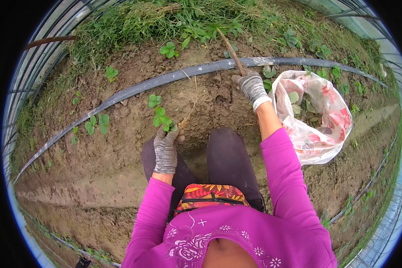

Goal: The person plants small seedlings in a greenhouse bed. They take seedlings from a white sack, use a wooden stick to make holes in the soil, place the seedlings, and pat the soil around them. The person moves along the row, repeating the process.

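A strawberry seedling [160,115] with green leaves and pale, thin roots is gripped in my left hand [165,147], just above my left knee. My right hand [249,85] is closed around a wooden stick-like handle [230,50] that slants up and away over the black hose. Whatever is at the lower end of that handle is hidden by my hand. Both hands wear grey knitted gloves. Between them lies brown soil [201,100], with a small dark hollow [223,99] in it near my right hand.
A white-and-red plastic bag [318,147] holding leafy seedlings stands open beside my right forearm. The black irrigation hose [147,83] curves across the bed. Small planted seedlings [97,124] grow along it, with thick grass [137,26] beyond. Greenhouse framing [43,57] rises at the side.
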### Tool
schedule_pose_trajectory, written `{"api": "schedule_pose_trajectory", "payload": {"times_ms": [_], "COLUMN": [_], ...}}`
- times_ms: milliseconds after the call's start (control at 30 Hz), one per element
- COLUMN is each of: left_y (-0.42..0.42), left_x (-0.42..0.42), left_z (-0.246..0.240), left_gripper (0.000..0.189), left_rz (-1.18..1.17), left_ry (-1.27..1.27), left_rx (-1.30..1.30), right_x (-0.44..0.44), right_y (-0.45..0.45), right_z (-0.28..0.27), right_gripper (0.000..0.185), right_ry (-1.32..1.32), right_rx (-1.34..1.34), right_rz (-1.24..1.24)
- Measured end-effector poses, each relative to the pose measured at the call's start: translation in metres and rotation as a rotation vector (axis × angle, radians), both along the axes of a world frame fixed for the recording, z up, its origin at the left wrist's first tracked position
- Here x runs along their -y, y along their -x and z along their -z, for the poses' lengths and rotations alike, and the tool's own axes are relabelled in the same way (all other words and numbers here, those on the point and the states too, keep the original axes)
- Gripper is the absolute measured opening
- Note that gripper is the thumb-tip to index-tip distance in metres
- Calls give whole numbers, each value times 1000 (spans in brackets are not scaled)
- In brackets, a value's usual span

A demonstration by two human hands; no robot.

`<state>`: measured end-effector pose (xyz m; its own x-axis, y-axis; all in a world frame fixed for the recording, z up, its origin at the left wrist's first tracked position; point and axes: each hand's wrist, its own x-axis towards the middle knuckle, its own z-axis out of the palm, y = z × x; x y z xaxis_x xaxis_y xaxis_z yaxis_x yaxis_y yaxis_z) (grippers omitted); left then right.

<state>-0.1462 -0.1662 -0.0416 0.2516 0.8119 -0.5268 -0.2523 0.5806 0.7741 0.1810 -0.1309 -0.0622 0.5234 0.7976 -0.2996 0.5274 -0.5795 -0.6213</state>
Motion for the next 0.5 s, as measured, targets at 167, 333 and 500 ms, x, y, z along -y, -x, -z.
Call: {"api": "schedule_pose_trajectory", "payload": {"times_ms": [167, 333, 500], "left_y": [-7, -16, -31], "left_x": [0, -6, -15], "left_z": [2, 5, 7], "left_gripper": [26, 24, 19], "left_rz": [-44, 3, 82], "left_ry": [-8, -13, -83], "left_rx": [32, -6, -69], "right_x": [74, 172, 185], "right_y": [-3, -38, 37], "right_z": [-99, -158, -142], "right_gripper": [28, 47, 43], "right_ry": [-236, -325, -388], "right_rx": [229, 610, 291], "right_rz": [110, 308, 6]}}
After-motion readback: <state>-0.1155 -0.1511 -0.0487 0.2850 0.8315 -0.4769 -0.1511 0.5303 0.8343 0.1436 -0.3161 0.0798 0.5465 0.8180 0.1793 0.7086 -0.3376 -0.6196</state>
